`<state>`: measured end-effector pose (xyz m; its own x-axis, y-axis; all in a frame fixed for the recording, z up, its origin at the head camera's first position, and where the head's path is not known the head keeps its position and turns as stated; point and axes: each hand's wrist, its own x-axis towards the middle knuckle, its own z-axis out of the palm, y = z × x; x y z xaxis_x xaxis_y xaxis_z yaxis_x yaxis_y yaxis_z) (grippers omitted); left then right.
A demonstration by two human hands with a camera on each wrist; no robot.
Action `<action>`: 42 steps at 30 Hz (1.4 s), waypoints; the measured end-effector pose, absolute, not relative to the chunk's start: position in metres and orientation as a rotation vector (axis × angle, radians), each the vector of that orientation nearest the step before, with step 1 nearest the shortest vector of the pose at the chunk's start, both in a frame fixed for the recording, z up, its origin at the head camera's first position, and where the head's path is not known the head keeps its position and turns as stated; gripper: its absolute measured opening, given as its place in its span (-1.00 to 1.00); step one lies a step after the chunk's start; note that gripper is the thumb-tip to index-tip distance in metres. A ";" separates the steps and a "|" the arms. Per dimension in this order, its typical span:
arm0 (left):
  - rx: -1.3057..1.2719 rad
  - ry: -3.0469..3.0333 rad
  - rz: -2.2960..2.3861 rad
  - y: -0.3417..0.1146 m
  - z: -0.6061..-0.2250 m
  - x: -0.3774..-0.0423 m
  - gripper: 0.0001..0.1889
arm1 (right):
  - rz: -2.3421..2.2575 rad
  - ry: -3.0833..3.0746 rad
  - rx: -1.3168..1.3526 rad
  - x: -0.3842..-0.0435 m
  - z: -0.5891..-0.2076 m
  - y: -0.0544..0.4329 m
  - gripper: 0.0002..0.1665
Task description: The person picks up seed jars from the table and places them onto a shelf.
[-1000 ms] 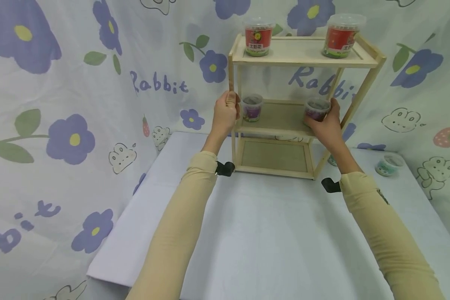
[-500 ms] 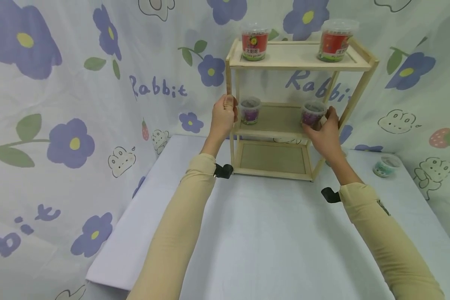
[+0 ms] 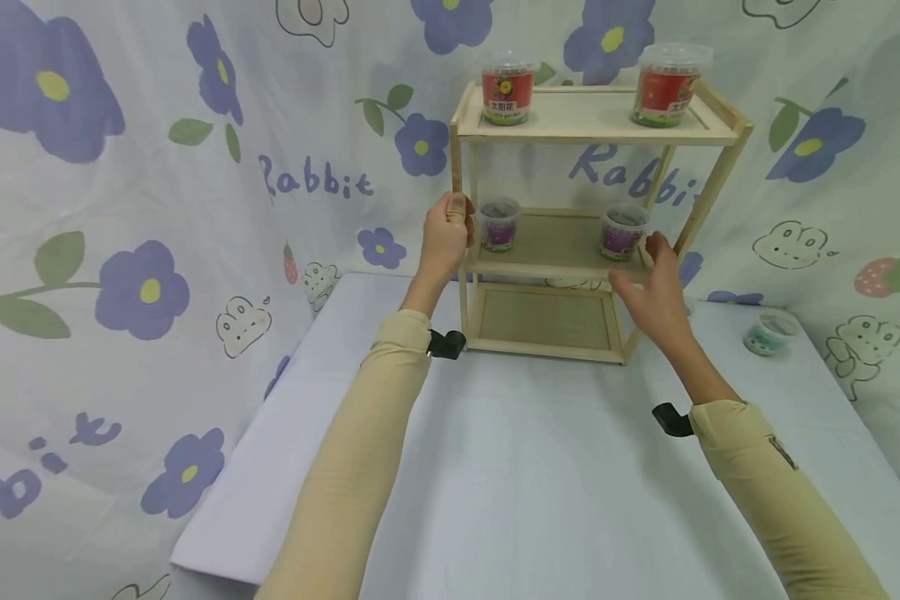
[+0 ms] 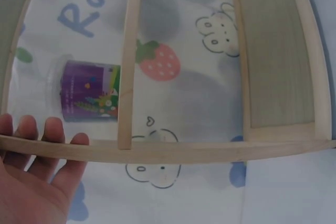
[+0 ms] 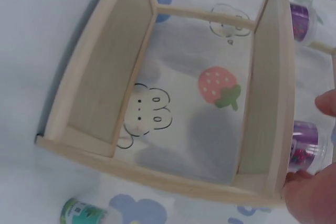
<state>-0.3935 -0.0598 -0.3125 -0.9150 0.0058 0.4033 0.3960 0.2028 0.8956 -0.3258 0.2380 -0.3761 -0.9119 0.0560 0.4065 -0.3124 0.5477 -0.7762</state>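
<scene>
A three-tier wooden shelf rack [image 3: 540,269] stands against the patterned cloth. My left hand [image 3: 447,235] grips its front left post, fingers wrapped around the wood in the left wrist view. Just behind that hand, on the middle tier, sits a purple-labelled plastic cup [image 3: 499,232] with a clear lid. A second purple-labelled cup [image 3: 621,237] stands upright at the right of the same tier. My right hand [image 3: 656,302] is in front of this cup and to its right, thumb and fingers spread with nothing between them. In the right wrist view its fingertips [image 5: 297,177] lie beside the cup.
On the top tier stand two red-labelled cups, one left [image 3: 507,93] and one right [image 3: 669,90]. A green-labelled cup [image 3: 771,335] rests on the white table [image 3: 525,467] right of the rack. Part of another shows behind my right wrist.
My right hand has let go of the right purple cup and drawn back from it, fingers spreading. The cup stays on the middle tier. My left hand keeps its grip on the post.
</scene>
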 end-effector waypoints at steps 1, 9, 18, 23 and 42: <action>-0.374 -2.173 -1.763 -0.060 -0.313 -0.394 -0.46 | 1.307 -2.414 0.237 -0.323 -0.378 0.240 0.02; -0.367 -2.181 -1.740 -0.063 -0.313 -0.394 -0.44 | 1.432 -2.420 0.413 -0.300 -0.386 0.265 -0.16; -0.362 -2.183 -1.734 -0.066 -0.313 -0.394 -0.42 | 1.610 -2.108 0.449 -0.290 -0.409 0.304 -0.51; -0.359 -2.178 -1.745 -0.067 -0.314 -0.393 -0.44 | 1.762 -1.999 0.428 -0.288 -0.421 0.321 -0.52; -0.376 -2.171 -1.765 -0.058 -0.312 -0.394 -0.42 | 2.058 -1.744 -0.156 -0.307 -0.463 0.360 -0.33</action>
